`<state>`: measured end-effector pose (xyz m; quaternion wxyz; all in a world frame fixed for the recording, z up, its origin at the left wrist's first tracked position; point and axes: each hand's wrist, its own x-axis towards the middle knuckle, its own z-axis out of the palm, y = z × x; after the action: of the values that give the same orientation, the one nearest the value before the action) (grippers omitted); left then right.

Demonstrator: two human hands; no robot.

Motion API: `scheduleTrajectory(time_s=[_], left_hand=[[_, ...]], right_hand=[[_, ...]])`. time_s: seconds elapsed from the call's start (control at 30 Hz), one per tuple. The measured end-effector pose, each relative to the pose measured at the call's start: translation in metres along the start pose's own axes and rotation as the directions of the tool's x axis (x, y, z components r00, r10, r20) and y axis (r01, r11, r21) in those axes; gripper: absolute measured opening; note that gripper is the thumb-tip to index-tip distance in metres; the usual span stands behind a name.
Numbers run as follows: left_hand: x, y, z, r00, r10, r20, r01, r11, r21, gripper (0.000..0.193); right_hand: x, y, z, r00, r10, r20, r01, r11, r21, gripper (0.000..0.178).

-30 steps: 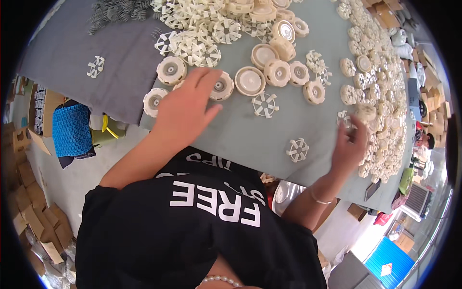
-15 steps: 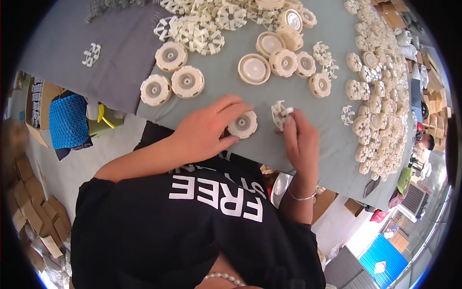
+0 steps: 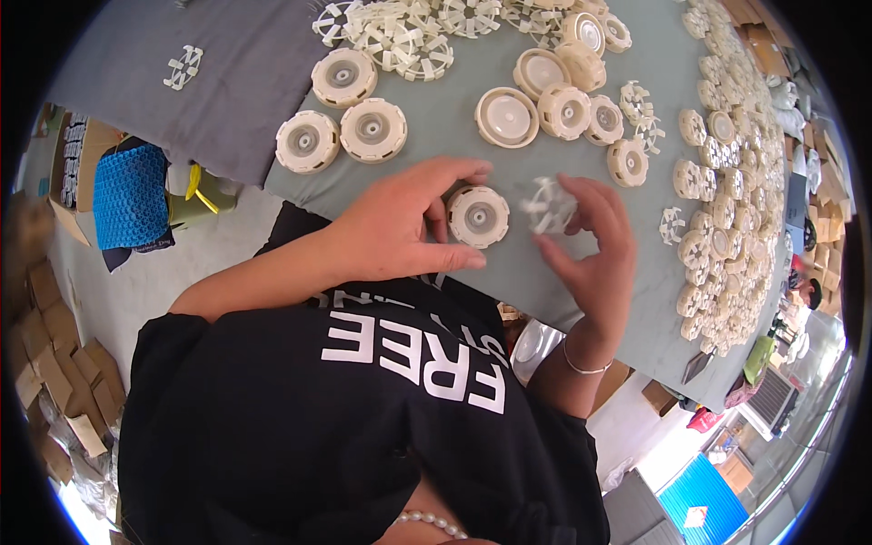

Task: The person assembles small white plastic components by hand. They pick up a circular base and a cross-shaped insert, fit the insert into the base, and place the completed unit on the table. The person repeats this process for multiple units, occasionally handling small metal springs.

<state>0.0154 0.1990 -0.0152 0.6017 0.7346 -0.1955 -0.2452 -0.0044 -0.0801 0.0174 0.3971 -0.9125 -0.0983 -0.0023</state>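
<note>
A round cream plastic wheel-like part (image 3: 480,217) with a recessed grey centre lies on the table in front of me. My left hand (image 3: 413,218) curves around its left side, thumb and forefinger spread apart, with a bent finger close against the rim. To the right of that part, my right hand (image 3: 595,232) has a white spoked plastic ring (image 3: 549,208) between thumb and fingers; the ring is tilted and smeared by motion. Three more wheel-like parts (image 3: 373,131) sit beyond my left hand.
A pile of spoked rings (image 3: 404,41) lies at the far side of the grey-green cloth (image 3: 427,109). Several round parts (image 3: 507,117) sit right of it. Many assembled-looking pieces (image 3: 727,218) cover the right side. One ring (image 3: 183,68) lies on the darker cloth.
The view has shifted, moving the table's contents in the picture. My left hand's thumb and forefinger have spread wider around the round part. The spoked ring has turned in my right hand.
</note>
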Motion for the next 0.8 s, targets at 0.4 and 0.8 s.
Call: scheduleTrajectory(time_s=[0.4, 0.8], left_hand=[[0.003, -0.011, 0.009, 0.996, 0.041, -0.075, -0.037, 0.998, 0.055, 0.066], [-0.027, 0.011, -0.04, 0.892, 0.373, -0.255, -0.144, 0.77, 0.622, 0.065]], right_hand=[[-0.004, -0.03, 0.035, 0.986, -0.03, 0.165, 0.035, 0.999, -0.028, 0.065], [-0.028, 0.024, -0.043, 0.903, 0.03, -0.428, -0.197, 0.915, -0.351, 0.069]])
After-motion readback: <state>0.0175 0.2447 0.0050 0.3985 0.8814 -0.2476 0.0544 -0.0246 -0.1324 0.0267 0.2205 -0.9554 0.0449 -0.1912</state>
